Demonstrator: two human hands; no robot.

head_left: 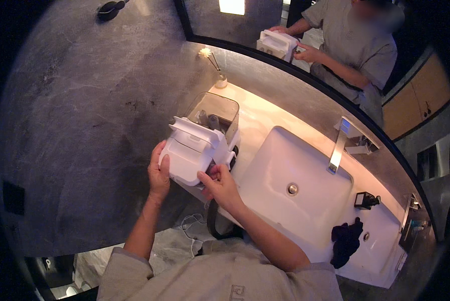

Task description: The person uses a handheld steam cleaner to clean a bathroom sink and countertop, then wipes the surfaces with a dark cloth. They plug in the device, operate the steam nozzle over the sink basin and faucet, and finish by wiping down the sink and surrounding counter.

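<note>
I hold a white plastic box-like unit (pixel 185 155) with a raised handle or flap on top, between both hands, above the left end of the counter. My left hand (pixel 159 171) grips its left side, thumb on the top face. With its thumb at the near right corner, my right hand (pixel 222 188) has its fingers bent round the edge; the fingertips are partly hidden. Just behind the unit stands a see-through smoky bin (pixel 220 108) with dark and grey parts inside. Whether the unit and bin are joined cannot be made out. The mirror also reflects the unit in both hands.
A white washbasin (pixel 270 168) with a metal tap (pixel 338 148) lies to the right. Beyond it are a black bottle (pixel 367 200), a dark cloth (pixel 346 242) and a second basin (pixel 380 241). A reed diffuser (pixel 221 80) stands behind. A black hose (pixel 213 220) hangs below the counter.
</note>
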